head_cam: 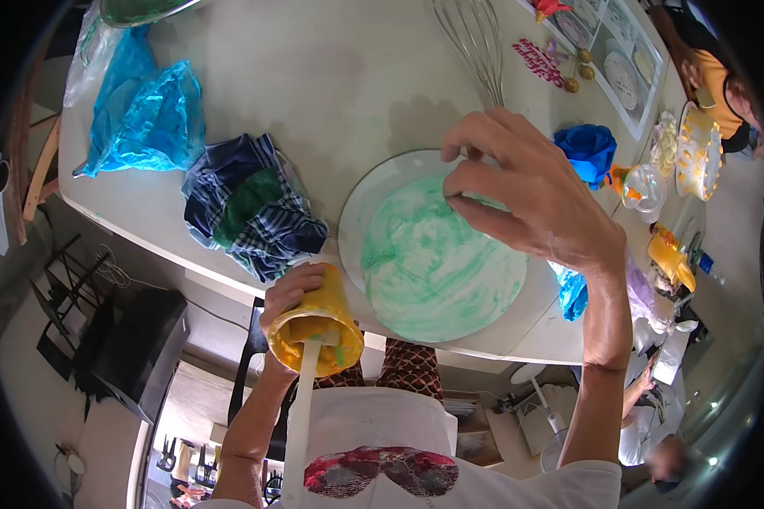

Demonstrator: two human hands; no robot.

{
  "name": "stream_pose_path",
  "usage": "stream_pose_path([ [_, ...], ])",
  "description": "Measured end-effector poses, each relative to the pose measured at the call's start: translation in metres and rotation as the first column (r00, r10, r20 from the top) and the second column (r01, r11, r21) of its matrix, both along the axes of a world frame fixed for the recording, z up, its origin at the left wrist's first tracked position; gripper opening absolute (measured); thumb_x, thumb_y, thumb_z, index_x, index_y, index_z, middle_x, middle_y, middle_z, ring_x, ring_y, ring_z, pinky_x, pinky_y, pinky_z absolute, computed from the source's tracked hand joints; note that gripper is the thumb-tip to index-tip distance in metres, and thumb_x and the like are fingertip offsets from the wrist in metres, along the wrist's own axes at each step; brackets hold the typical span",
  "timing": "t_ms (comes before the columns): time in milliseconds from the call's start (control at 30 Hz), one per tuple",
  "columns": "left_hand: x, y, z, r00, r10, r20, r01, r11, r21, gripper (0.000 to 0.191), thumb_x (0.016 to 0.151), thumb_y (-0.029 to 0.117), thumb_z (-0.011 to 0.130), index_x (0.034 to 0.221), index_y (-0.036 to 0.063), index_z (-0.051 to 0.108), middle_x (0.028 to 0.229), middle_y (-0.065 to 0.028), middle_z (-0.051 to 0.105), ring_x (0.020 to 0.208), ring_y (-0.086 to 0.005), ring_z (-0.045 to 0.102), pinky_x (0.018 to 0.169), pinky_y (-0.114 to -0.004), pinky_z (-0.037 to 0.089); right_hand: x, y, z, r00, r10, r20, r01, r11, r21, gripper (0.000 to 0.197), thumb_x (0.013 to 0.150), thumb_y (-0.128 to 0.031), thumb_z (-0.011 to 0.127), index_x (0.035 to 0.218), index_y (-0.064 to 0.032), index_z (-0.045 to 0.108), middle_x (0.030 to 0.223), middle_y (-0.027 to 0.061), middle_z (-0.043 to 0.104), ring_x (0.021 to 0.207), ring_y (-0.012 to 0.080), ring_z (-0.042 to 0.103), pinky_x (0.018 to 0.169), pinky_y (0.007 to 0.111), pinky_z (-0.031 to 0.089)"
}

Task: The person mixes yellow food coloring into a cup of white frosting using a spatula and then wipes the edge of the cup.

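Note:
My left hand (291,289) grips a yellow-smeared cup (337,299), tilted at the table's front edge with its mouth towards me. From inside it sticks out a long white spatula handle (307,407). Bits of green show inside the cup. A round white surface smeared with pale green (445,273) sits before me, on or over a white plate (356,210). Above its right side hovers my right hand (516,178), fingers curled, thumb and one fingertip close together. Whether something small is between them is hidden. The wires of a metal whisk (477,44) run towards that hand, which covers its handle end.
Left of the plate lies a crumpled checked cloth (254,210), with a blue plastic bag (153,121) beyond. To the right are a blue artificial rose (586,153), a clear plastic cup (644,188) and a decorated cake (699,149). Other people (719,95) are at the right.

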State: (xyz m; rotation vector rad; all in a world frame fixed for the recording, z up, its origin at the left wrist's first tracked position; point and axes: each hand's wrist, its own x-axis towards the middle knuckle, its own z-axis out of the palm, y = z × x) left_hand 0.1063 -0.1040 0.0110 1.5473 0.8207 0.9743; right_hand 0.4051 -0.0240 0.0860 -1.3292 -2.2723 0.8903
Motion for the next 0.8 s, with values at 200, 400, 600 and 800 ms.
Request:
stream_pose_path([
  [200,-0.001,0.000,-0.001,1.000,-0.002,0.001,0.002,1.000,0.007,0.075,0.059,0.014,0.083,0.116,0.0110,0.035,0.108,-0.0162,0.050,0.103,-0.0349,0.053,0.091,-0.049,0.043,0.005,0.001,-0.006,0.987,-0.101,-0.121,0.088,0.990,-0.110,0.022,0.068,0.002,0.068,0.087,-0.0047,0.059,0.098,0.0067,0.051,0.080,0.0223,0.050,0.069,0.032,0.042],
  [400,-0.004,0.000,-0.004,1.000,-0.030,0.006,0.030,0.999,0.012,0.071,0.062,0.017,0.081,0.116,0.0108,0.036,0.108,-0.0163,0.050,0.103,-0.0353,0.053,0.091,-0.049,0.042,0.008,0.006,0.003,0.992,0.051,-0.117,-0.065,0.990,-0.123,0.023,0.068,0.000,0.069,0.088,-0.0061,0.060,0.101,0.0063,0.051,0.079,0.0211,0.050,0.070,0.033,0.042],
  [600,-0.002,0.001,-0.002,1.000,-0.024,-0.015,0.025,1.000,0.016,0.072,0.061,0.016,0.082,0.116,0.0106,0.036,0.108,-0.0166,0.050,0.104,-0.0355,0.053,0.091,-0.048,0.042,0.007,0.010,-0.001,0.994,0.066,-0.086,-0.076,0.991,-0.111,0.020,0.067,-0.001,0.068,0.081,-0.0059,0.055,0.100,0.0070,0.051,0.081,0.0230,0.050,0.071,0.035,0.041],
  [800,-0.003,0.002,-0.002,0.999,-0.041,-0.019,0.041,0.999,-0.009,0.071,0.061,0.017,0.081,0.116,0.0102,0.036,0.108,-0.0168,0.050,0.104,-0.0357,0.053,0.091,-0.049,0.042,0.011,0.007,0.007,0.997,0.075,-0.013,-0.076,0.994,-0.080,0.020,0.066,0.000,0.067,0.079,-0.0052,0.054,0.099,0.0084,0.052,0.082,0.0267,0.050,0.071,0.036,0.041],
])
